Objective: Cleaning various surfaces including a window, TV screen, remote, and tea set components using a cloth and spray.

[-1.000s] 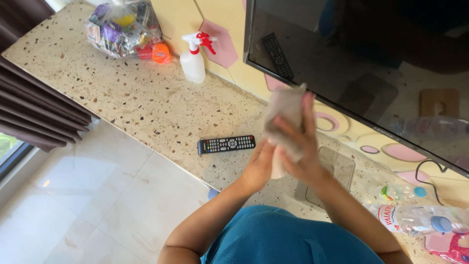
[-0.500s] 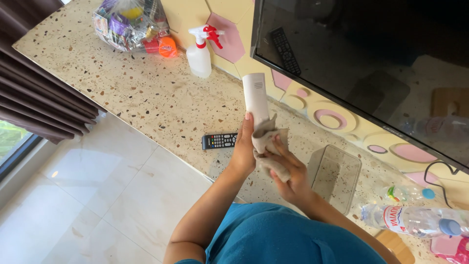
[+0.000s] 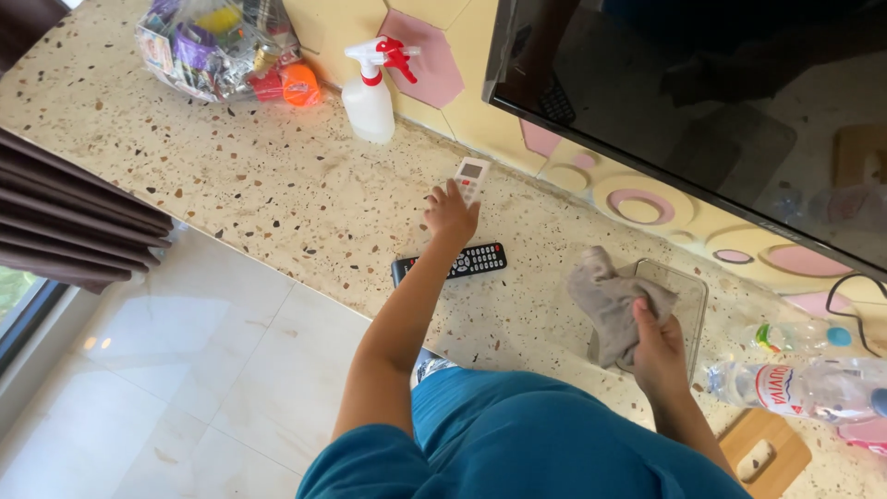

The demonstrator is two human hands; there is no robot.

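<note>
My left hand [image 3: 449, 214] reaches out over the speckled stone counter [image 3: 277, 194] and holds the lower end of a white remote [image 3: 472, 176] with a small screen, which lies against the counter near the wall. A black remote [image 3: 451, 263] lies on the counter just below that hand. My right hand [image 3: 658, 346] grips a crumpled grey cloth [image 3: 608, 300] above a clear plastic tray [image 3: 682, 291].
A white spray bottle with a red trigger [image 3: 370, 88] stands by the wall. A clear bag of packets [image 3: 217, 46] sits at the far left. A dark TV screen [image 3: 702, 102] hangs above. Plastic water bottles [image 3: 799, 388] and a wooden board [image 3: 762, 453] lie at right.
Both hands held the white remote and cloth together before. Now my left hand has carried the remote out to the counter near the wall, and my right hand has dropped with the cloth.
</note>
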